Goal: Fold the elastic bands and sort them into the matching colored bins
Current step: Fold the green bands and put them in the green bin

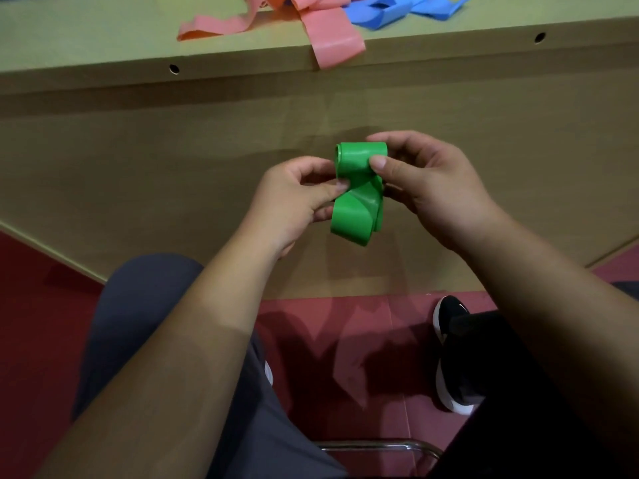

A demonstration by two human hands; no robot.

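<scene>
Currently both hands hold a folded green band (356, 202) in the air, below the tabletop (86, 39) edge; its long axis runs from the person toward the tabletop, looped end farthest; the left hand (294, 202) pinches its left edge at mid-length, fingers curled; the right hand (435, 188) grips the loop, thumb in front, fingers curled behind; pink bands (332, 32) and blue bands (390, 12) lie on the tabletop, one pink band overhanging the edge.

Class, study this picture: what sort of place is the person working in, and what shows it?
Probably an indoor workroom or classroom: a wooden desk with pink bands on top, a red floor, and a metal-framed chair.
</scene>
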